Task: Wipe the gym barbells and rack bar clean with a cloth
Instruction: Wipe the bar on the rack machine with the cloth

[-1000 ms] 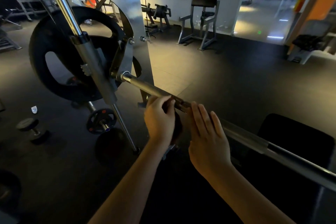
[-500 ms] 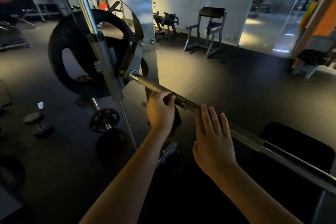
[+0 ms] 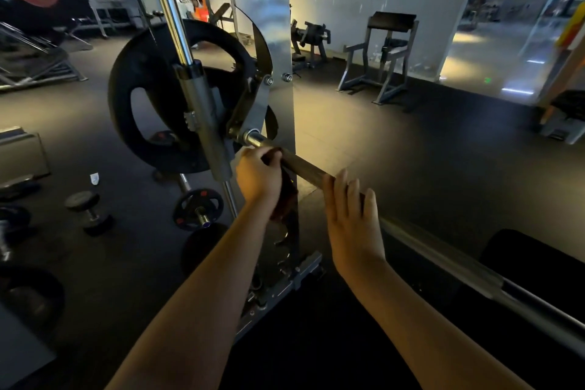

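Gripping a dark cloth (image 3: 286, 196) around the barbell (image 3: 304, 168), the left hand (image 3: 258, 176) sits near the weight plate (image 3: 142, 123). The right hand (image 3: 351, 225) lies on the barbell, fingers straight.

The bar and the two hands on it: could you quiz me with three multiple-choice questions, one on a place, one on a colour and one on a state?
1. Where is the cloth? A: on the floor. B: round the bar, in the left hand. C: on a chair.
2. What colour is the big weight plate? A: black. B: red. C: yellow.
3. How is the right hand? A: clenched in a fist. B: fingers straight, resting on the bar. C: gripping a dumbbell.
Answers: 1 B, the left hand curls round cloth and bar; 2 A, the plate is dark all over; 3 B, its fingers lie flat across the bar.
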